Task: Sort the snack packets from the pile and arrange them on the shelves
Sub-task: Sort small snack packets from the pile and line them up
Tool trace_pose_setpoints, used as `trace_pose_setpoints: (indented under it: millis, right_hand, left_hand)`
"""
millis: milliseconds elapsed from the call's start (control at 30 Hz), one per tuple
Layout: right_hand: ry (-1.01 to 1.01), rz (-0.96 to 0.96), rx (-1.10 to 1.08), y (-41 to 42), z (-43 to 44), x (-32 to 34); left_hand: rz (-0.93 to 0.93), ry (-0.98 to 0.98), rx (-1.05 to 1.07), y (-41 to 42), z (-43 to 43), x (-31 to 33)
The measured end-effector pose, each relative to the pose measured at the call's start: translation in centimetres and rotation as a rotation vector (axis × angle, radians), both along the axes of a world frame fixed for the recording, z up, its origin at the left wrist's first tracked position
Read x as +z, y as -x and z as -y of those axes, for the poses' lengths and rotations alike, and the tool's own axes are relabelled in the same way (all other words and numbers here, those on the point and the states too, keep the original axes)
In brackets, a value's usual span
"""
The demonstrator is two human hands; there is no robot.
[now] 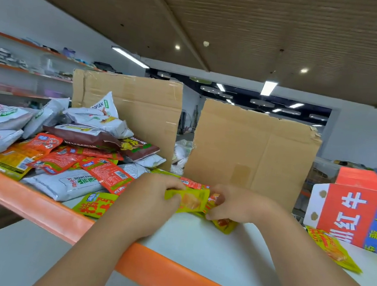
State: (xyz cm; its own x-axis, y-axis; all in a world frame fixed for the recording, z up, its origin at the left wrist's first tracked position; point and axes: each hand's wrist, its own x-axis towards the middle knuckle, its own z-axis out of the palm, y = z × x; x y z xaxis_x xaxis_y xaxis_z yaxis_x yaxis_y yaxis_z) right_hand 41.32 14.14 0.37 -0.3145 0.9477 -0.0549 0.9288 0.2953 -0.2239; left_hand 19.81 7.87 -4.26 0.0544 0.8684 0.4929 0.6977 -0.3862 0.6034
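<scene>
A pile of snack packets (68, 149) in white, brown, red and yellow covers the left half of the white shelf (194, 243). Both hands reach over the shelf's orange front edge (166, 273). My left hand (152, 195) pinches the left end of a yellow-green packet (193, 201). My right hand (237, 204) grips the right side of the same small stack of yellow packets, thumb on a red-orange one. The stack rests on the shelf in front of a cardboard sheet. One more yellow packet (333, 249) lies alone at the right.
Two cardboard sheets (139, 110) (253, 150) stand upright behind the packets. A red, blue and yellow carton (352, 210) sits at the right of the shelf. The underside of the shelf above hangs overhead. Other stocked shelves (25, 68) line the far left wall.
</scene>
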Motion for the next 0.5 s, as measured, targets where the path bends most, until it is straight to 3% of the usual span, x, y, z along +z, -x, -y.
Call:
trace_pose_setpoints:
  millis: [67, 167, 200, 333, 500]
  right_hand:
    - [-0.019, 0.022, 0.008, -0.1, -0.3, -0.1]
    - [-0.019, 0.002, 0.008, -0.4, -1.0, -0.4]
    - [-0.012, -0.004, -0.001, -0.4, -1.1, -0.5]
    - [-0.032, 0.028, -0.035, -0.6, -1.4, -0.6]
    - [-0.022, 0.001, -0.065, -1.3, -1.5, -0.8]
  left_hand:
    - [0.150, -0.089, 0.000, 0.3, -0.1, 0.2]
    - [0.309, -0.066, -0.019, 0.4, -0.1, 0.4]
    - [0.267, -0.050, -0.006, 0.3, 0.0, 0.4]
    - [-0.287, -0.137, 0.155, -0.8, 0.8, 0.0]
    - [-0.481, -0.025, 0.125, -1.4, 1.4, -0.5]
